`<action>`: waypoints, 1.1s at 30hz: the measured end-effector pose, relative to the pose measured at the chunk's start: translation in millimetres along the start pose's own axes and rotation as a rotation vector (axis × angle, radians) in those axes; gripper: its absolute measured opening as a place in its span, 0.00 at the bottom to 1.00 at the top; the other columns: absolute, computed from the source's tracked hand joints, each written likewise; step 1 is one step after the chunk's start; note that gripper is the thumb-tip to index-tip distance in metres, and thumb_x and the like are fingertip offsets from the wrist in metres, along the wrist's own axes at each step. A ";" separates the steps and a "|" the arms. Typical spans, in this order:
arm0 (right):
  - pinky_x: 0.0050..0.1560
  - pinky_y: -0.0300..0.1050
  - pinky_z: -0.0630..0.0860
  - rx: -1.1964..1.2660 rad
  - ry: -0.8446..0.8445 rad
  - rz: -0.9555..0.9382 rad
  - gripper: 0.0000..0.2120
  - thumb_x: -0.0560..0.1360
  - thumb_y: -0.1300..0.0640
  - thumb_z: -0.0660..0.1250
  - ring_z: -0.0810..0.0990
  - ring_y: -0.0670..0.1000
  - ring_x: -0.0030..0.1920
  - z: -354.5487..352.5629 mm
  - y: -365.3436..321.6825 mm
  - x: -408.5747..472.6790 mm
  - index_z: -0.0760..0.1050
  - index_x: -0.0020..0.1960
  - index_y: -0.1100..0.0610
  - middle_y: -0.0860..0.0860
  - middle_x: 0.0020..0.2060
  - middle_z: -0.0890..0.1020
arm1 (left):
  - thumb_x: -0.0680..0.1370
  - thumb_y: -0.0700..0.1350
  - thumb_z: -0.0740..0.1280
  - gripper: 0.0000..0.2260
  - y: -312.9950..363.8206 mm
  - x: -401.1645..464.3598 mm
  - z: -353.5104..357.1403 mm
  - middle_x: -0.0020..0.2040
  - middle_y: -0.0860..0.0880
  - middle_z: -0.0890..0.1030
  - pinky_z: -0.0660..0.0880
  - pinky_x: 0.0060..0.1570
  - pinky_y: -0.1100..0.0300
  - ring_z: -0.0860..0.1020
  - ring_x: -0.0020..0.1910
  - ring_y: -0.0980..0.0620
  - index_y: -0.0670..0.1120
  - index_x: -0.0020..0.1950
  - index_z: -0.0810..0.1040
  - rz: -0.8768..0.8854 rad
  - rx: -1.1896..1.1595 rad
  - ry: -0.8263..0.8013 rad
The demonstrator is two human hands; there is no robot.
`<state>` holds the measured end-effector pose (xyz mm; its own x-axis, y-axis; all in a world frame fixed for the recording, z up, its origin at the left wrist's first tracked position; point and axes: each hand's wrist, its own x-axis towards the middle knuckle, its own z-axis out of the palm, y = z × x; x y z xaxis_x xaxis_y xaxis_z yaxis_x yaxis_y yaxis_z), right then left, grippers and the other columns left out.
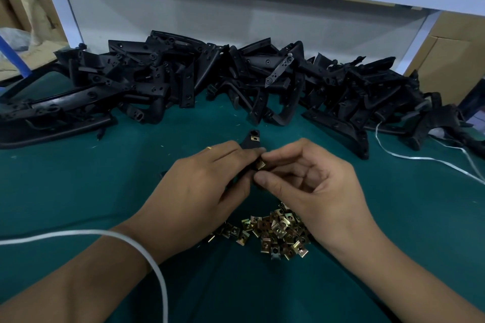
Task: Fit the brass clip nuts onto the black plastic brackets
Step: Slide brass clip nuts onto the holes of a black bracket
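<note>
Brass clip nut (261,165) sat pinched between right thumb and forefinger, touching the near lug of the black bracket (248,151). Right hand (312,178) grip: closed on the nut, other fingers loosely curled behind. Left hand (210,178) grip: wrapped around the bracket body, thumb underneath, fingers over the top, ring (209,148) visible on one finger. Most of the bracket was hidden by the left hand; couldn't tell how far the nut was seated on the lug.

Progress, judged from layout: far lug of the held bracket already carried a fitted nut (254,138), brass showing at the hole. So this bracket looked half done, second nut going on. Loose nut pile (275,231) lay on the bench (78,191) just below the hands, plenty left. Big heap of black brackets (210,81) ran along the back of the bench, against the white frame (65,8). No brass visible in that heap from here, so I'd read most as unfitted, but too dark to be sure. No separate finished stack visible.

Pose: both forearms came in from the near edge, hands meeting at centre over the green mat, wrists roughly level, palms angled inward. White cord (147,252) looped over the left forearm; another white strap (420,158) trailed on the right side of the bench.
</note>
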<state>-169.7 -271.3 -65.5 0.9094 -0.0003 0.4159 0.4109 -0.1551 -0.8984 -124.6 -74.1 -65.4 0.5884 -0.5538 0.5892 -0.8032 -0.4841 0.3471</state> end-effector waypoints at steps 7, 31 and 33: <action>0.50 0.41 0.84 -0.014 0.053 0.008 0.10 0.70 0.57 0.79 0.88 0.51 0.48 2.9 2.6 1.0 0.84 0.51 0.52 0.51 0.46 0.88 | 0.83 0.48 0.63 0.15 1.4 0.6 2.5 0.49 0.54 0.79 0.79 0.40 0.50 0.79 0.44 0.53 0.47 0.68 0.79 0.002 0.024 0.039; 0.52 0.40 0.83 -0.449 -0.022 -0.176 0.09 0.76 0.59 0.77 0.87 0.47 0.49 -4.6 1.3 -0.8 0.83 0.55 0.55 0.43 0.46 0.86 | 0.75 0.38 0.74 0.07 3.7 -1.3 4.1 0.43 0.56 0.84 0.76 0.41 0.68 0.83 0.43 0.53 0.49 0.50 0.86 -0.191 -0.324 0.150; 0.52 0.40 0.83 -0.473 -0.038 -0.175 0.08 0.77 0.57 0.76 0.87 0.46 0.50 -5.9 0.6 -1.1 0.82 0.56 0.54 0.42 0.46 0.86 | 0.75 0.40 0.74 0.07 2.8 -2.7 4.8 0.42 0.55 0.85 0.77 0.41 0.66 0.83 0.43 0.53 0.51 0.50 0.86 -0.251 -0.402 0.126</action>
<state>-170.8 -277.2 -65.7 0.8346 0.1005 0.5416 0.4915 -0.5801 -0.6496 -128.0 -77.2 -69.5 0.7723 -0.3549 0.5269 -0.6254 -0.2786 0.7289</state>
